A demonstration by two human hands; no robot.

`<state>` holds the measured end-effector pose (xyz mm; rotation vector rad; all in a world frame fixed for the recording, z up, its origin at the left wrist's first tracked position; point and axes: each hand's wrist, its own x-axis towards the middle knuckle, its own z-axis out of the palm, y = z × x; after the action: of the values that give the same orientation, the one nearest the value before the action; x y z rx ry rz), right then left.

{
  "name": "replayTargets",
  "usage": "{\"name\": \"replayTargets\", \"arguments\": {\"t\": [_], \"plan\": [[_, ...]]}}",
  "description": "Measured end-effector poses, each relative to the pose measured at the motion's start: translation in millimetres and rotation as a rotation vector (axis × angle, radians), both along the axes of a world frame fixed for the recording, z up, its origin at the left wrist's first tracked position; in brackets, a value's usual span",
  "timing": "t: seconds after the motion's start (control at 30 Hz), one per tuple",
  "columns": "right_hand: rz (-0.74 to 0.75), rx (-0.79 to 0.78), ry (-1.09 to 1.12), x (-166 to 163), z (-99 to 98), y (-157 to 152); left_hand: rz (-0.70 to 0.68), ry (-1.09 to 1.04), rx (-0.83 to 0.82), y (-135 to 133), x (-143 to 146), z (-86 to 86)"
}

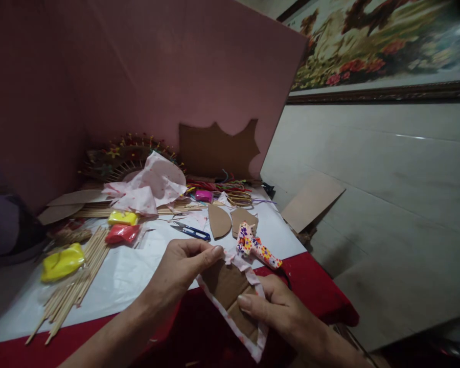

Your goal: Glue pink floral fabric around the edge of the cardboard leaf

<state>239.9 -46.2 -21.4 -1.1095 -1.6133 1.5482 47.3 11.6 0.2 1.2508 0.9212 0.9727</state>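
Between my two hands is a brown cardboard piece [230, 289] with pale pink fabric folded over its edges. My left hand [187, 268] pinches the fabric at its upper left corner, thumb on top. Along the right edge, my right hand [274, 306] grips the piece, thumb pressed flat on the cardboard. Just beyond it lies a flower-patterned glue gun [258, 245] on the table. Blue-handled thread snips [191, 231] rest beyond my left hand, beside a half-round cardboard cutout [219, 222] and another cardboard cutout [243, 220].
Wooden sticks [74, 283] and yellow [63, 262] and red clay packets [121, 234] lie on the left. Crumpled pink fabric [149, 186], scissors [239, 198] and coloured pipe cleaners [222, 185] sit farther back. A jagged cardboard sheet [216, 151] leans on the pink panel [176, 66].
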Motion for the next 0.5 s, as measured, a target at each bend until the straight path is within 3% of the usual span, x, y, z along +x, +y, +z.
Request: {"name": "replayTargets", "arguments": {"t": [0.2,0.37,0.5], "plan": [[-0.013,-0.072,0.072,1,5.6,3,-0.080,-0.035,-0.054,0,1,-0.6],[0.015,-0.017,-0.062,8,8.0,7,-0.153,-0.116,-0.094,0,3,-2.0],[0.101,0.055,-0.158,9,18.2,9,-0.166,-0.051,-0.101,-2,3,-1.2]]}}
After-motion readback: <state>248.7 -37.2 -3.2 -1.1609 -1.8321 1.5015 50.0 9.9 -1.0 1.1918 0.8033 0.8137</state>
